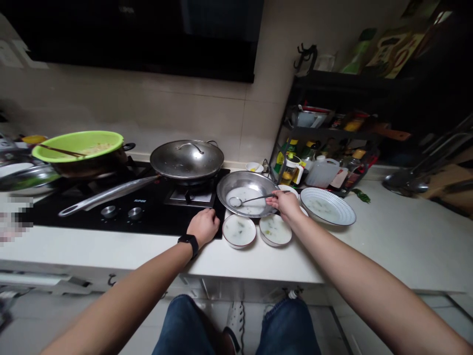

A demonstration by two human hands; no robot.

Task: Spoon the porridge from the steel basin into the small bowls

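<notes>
I'm standing in a home kitchen: a gas hob (155, 219) is sitting in the white counter (388, 246), and a rack (286, 118) of bottles (321, 172) is crowding the tiled wall (148, 113).

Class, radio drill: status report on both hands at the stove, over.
Right hand gripping ladle in steel basin. Left hand on cooktop edge. Small white bowl, another beside it, in front.

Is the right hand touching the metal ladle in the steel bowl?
Touching. The head view shows the right hand closed around the handle end of the metal ladle, which reaches into the steel bowl.
</notes>
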